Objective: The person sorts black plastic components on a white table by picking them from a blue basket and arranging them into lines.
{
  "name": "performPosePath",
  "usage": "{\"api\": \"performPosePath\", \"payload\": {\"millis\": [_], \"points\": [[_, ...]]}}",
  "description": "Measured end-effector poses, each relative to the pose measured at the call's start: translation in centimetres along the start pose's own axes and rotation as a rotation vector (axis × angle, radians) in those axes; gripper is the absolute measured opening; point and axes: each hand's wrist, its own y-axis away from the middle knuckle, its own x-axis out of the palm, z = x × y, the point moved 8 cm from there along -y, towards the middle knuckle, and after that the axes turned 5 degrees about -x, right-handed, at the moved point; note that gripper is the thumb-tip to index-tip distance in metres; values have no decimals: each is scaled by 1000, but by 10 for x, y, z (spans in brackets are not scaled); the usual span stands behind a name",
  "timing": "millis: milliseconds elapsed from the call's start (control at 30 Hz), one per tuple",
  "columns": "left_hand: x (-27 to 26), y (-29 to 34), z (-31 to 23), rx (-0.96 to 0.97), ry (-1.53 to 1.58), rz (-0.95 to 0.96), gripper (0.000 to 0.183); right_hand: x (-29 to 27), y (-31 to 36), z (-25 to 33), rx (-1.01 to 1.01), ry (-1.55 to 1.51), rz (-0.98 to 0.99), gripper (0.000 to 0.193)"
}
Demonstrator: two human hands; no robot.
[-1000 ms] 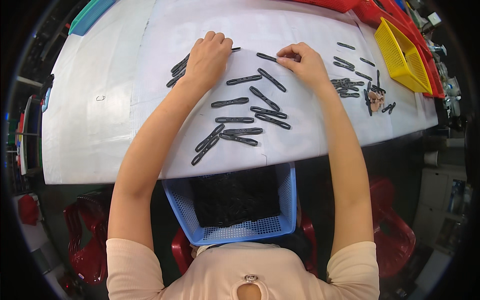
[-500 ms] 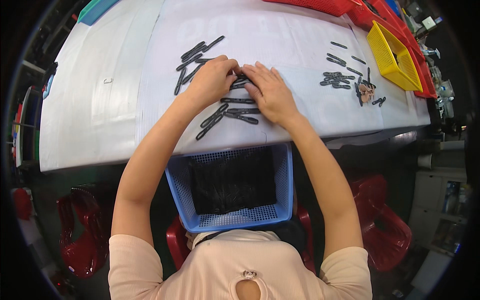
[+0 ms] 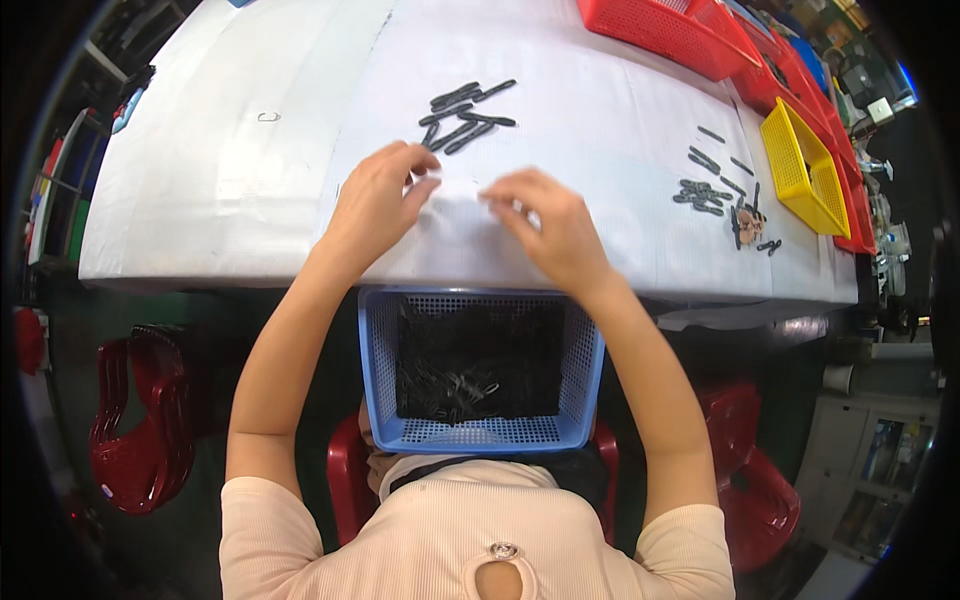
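My left hand hovers over the near part of the white table. Its fingers curve with the thumb apart, and nothing shows between them. Just beyond its fingertips lies a loose group of slim black clips. My right hand is bent inward to the right of it, fingertips smeared by motion, so whether it pinches anything cannot be seen. Below the table edge, between my forearms, a blue mesh basket holds many black clips; several lie loose on top.
More black clips lie at the right of the table, beside a small brownish heap. A yellow basket and red baskets line the far right edge. Dark red chairs stand below the table on both sides.
The clips that lay under and nearest my hands have left the table; loose ones now show atop the basket's contents. My hands have moved apart and nearer the table edge. The view has shifted.
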Motion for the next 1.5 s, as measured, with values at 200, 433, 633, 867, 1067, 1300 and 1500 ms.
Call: {"api": "performPosePath", "payload": {"millis": [200, 433, 633, 867, 1067, 1300, 1500], "points": [[23, -27, 29, -98, -250, -130, 18, 9, -76, -78, -39, 309, 18, 14], [12, -16, 35, -49, -365, -164, 11, 17, -74, -61, -283, 548, 5, 11], [25, 14, 16, -283, 187, 275, 8, 2, -34, -69, 365, -74, 436, 9], [17, -18, 9, 85, -139, -84, 11, -1, -72, -75, 132, 168, 206, 12], [39, -58, 26, 113, -354, -106, 14, 6, -86, -88, -91, 473, 49, 12], [38, -24, 21, -92, 132, 265, 4, -5, -41, -86, 370, -112, 421, 7], [24, -33, 16, -33, -76, 62, 8, -9, -75, -84, 190, 250, 359, 17]]}}
